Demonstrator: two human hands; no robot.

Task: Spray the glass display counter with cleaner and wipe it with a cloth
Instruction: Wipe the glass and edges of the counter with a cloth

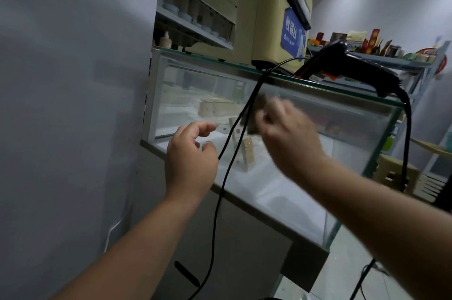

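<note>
Glass display counter against the grey wall, tilted across the view, its front pane facing the camera and its glass top running from upper left to the right. Right hand raised before the front pane, blurred, fingers clenched around a brownish cloth — cloth bunched, pressed at or just off the glass near the upper edge; contact hard to judge through the blur. Left hand lower and to the left, in front of the pane, fingers loosely curled, thumb and forefinger apart, grasping nothing. Thin black cable hanging down from the counter top between the two hands, passing just beside the left hand's fingertips and on toward the floor; touching or not — cannot tell. On the counter top: a black barcode scanner with an orange trigger, lying near the front edge, its own thick cord dropping down the right side. Behind it a beige machine with a blue sign. Inside the case, small pale boxes on a white floor, seen hazily. Cluttered shelf at far right. Spray bottle not seen anywhere.
</note>
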